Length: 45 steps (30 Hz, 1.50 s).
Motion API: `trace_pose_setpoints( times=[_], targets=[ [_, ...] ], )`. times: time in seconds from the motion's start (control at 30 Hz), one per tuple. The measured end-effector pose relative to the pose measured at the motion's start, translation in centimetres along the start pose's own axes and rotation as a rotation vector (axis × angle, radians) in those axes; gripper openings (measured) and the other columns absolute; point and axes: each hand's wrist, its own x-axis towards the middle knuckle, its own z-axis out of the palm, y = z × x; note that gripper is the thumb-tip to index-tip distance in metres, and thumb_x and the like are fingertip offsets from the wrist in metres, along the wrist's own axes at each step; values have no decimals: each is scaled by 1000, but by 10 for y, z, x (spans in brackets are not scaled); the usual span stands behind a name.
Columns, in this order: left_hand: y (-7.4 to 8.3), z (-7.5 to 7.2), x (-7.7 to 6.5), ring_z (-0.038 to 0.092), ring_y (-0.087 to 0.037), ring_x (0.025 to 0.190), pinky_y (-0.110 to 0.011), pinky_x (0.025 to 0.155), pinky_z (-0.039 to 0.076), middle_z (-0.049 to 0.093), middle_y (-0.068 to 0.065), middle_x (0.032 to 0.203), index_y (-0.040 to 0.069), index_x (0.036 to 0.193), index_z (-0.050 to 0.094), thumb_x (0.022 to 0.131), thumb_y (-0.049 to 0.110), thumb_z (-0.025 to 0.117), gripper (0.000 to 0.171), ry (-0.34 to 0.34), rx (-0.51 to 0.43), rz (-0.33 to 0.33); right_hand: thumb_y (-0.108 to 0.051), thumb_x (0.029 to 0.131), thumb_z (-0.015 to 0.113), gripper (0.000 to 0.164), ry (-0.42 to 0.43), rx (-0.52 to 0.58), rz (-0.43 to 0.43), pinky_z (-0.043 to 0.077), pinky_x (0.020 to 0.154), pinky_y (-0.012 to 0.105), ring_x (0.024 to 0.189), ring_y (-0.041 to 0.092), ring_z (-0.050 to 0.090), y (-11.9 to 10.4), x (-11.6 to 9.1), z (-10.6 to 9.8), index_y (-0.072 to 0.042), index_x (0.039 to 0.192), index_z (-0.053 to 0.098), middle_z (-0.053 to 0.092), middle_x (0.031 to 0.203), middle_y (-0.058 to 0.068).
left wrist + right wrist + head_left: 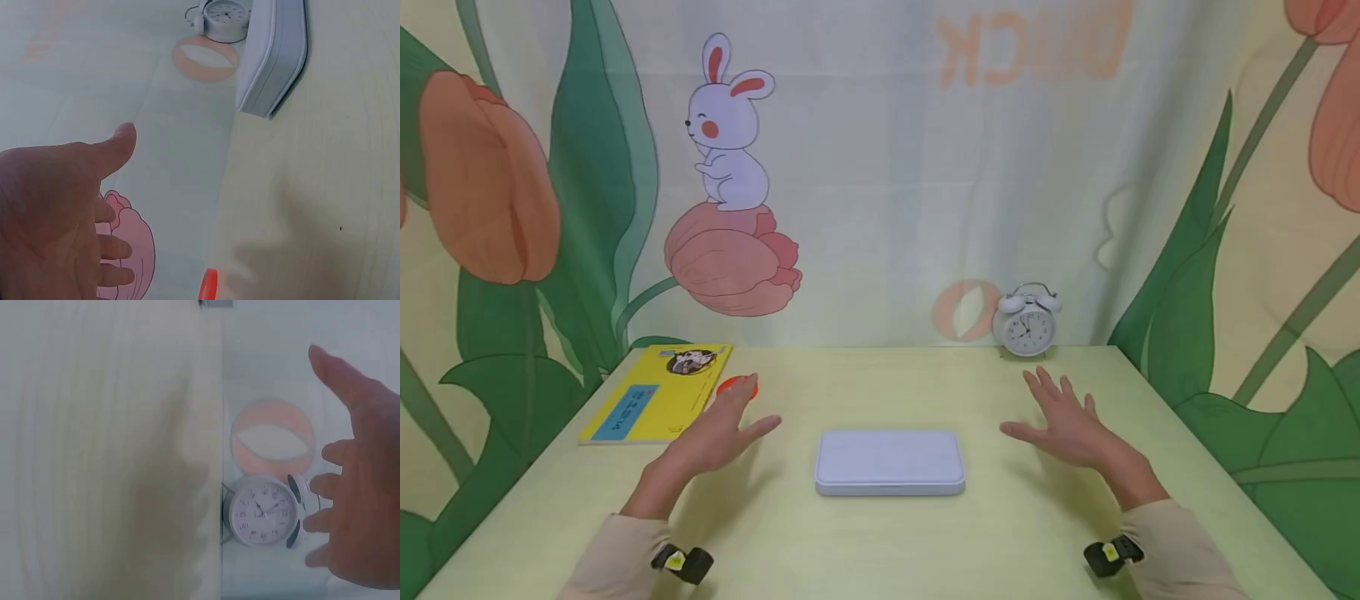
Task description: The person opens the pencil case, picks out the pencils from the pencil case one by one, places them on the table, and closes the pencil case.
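Observation:
A closed white case (890, 460) with rounded corners lies flat on the table between my two hands. To its left, my left hand (718, 433) hovers above the table, fingers extended and thumb spread, holding nothing. Beyond its fingertips is a round red object (737, 388), partly covered by the hand; its kind is unclear. On the case's other side my right hand (1067, 423) is also raised, fingers spread and nothing in it. The left wrist view shows the end of the case (275, 59) apart from the left thumb.
A yellow booklet (658, 396) lies at the table's left back. A white twin-bell alarm clock (1028, 327) stands at the back edge, right of centre. Behind the table (880, 550) hangs a curtain (880, 167) printed with tulips and a rabbit.

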Motion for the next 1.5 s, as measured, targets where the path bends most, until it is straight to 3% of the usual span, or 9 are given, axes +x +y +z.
trace_pose_setpoints(
  times=[0.33,0.53,0.67,0.8,0.9,1.1,1.5],
  targets=[
    [3,2,5,12,-44,149,-62,115,19,11,-25,163,0,159,6,89,70,57,111,-14,-37,-8,-61,91,62,100,-87,157,-115,2,112,72,147,51,-1,-25,-1,12,-4,160,15,8,164,22],
    [6,14,5,8,-43,149,-62,116,17,7,-24,164,1,159,4,86,69,61,116,-34,-82,14,-62,91,61,100,-167,213,-153,6,114,69,150,43,-4,-37,0,26,-12,162,11,4,166,15],
    [10,24,6,12,-40,150,-59,116,20,9,-20,165,5,160,4,84,60,71,115,-66,-135,36,-61,91,61,100,-193,253,-191,10,117,63,151,38,-1,-43,1,31,-12,162,9,4,167,11],
    [18,33,7,20,-38,149,-58,115,25,15,-16,165,11,162,6,80,48,81,117,-100,-164,57,-58,91,65,101,-236,291,-217,17,119,54,151,32,12,-48,2,34,-12,162,9,8,167,9],
    [23,39,6,23,-37,148,-57,114,28,19,-14,165,13,162,8,76,46,85,120,-116,-176,73,-55,89,68,104,-290,303,-208,21,118,53,149,31,19,-51,2,36,-10,161,8,13,166,11],
    [27,47,7,26,-37,147,-55,115,27,23,-15,163,10,161,13,72,45,88,121,-125,-199,113,-50,86,74,110,-334,285,-200,20,119,53,149,33,19,-53,5,40,-3,160,7,15,165,16],
    [30,63,10,28,-34,146,-52,116,27,25,-16,162,6,160,13,70,45,90,125,-193,-219,154,-23,71,91,121,-345,310,-325,19,118,53,148,39,19,-55,11,44,6,157,12,16,162,25]
  ],
)
